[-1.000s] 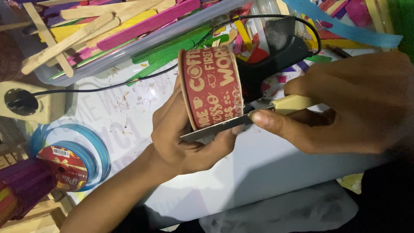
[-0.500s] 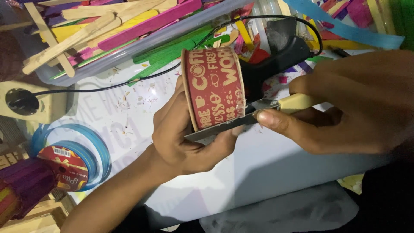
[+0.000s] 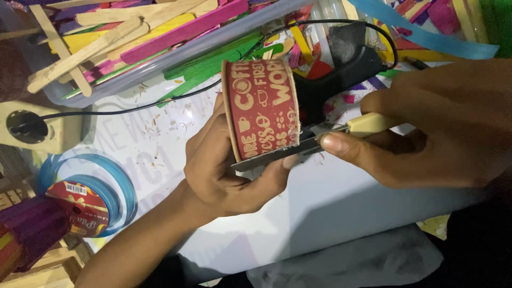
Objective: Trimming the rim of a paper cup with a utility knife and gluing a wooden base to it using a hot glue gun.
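Cutting along the lower edge of the red printed paper cup (image 3: 262,109) is the work in hand: the cup is lying on its side, raised above the white counter (image 3: 341,208) near the middle of the view. The left hand (image 3: 229,165) is grasping it from below, fingers wrapping around its underside and the thumb side resting against its 9 o'clock rim. At the cup's 5 o'clock, a utility knife (image 3: 320,140) with a cream handle is lying with its blade against the cut rim, and the right hand (image 3: 426,133) is clenching that handle, its forefinger pressing along the blade's back.

To do this well, I judge that the blade should be kept shallow and drawn in short strokes, while the cup is being turned a little at a time. The left fingertips are sitting just under the blade, so keeping them behind the cutting line looks to be the main care.

Farther out, a black glue gun (image 3: 349,64) is lying at 1 o'clock, a clear tray of coloured craft sticks (image 3: 149,37) at 11 o'clock, and a blue ribbon spool (image 3: 85,200) at 8 o'clock.
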